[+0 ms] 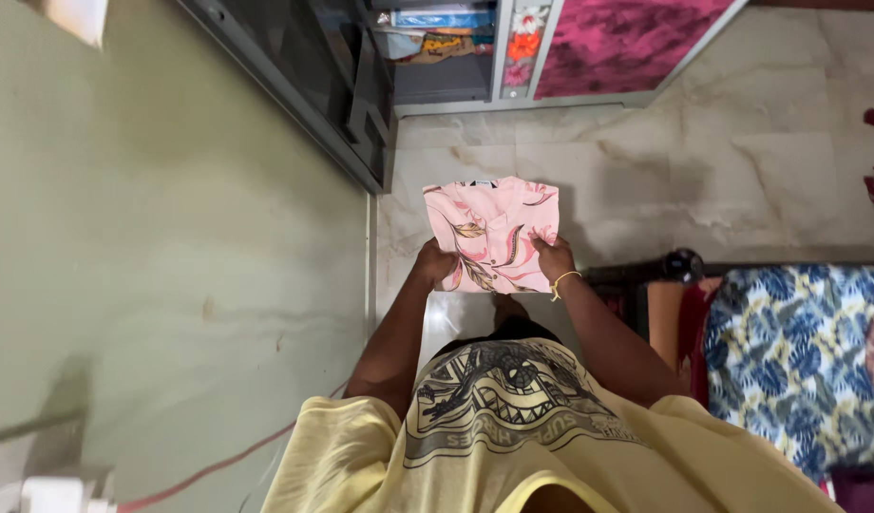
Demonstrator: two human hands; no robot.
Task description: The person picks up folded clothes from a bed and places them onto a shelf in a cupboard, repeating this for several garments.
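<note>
A folded pink garment with a leaf print is held flat in front of me, above the marble floor. My left hand grips its lower left edge. My right hand, with a thin gold bangle at the wrist, grips its lower right edge. Both arms reach forward from my pale yellow printed T-shirt.
A green wall fills the left. An open grey wardrobe with folded clothes on a shelf stands ahead, beside a pink patterned door panel. A bed with a blue floral cover and a dark frame lies at the right.
</note>
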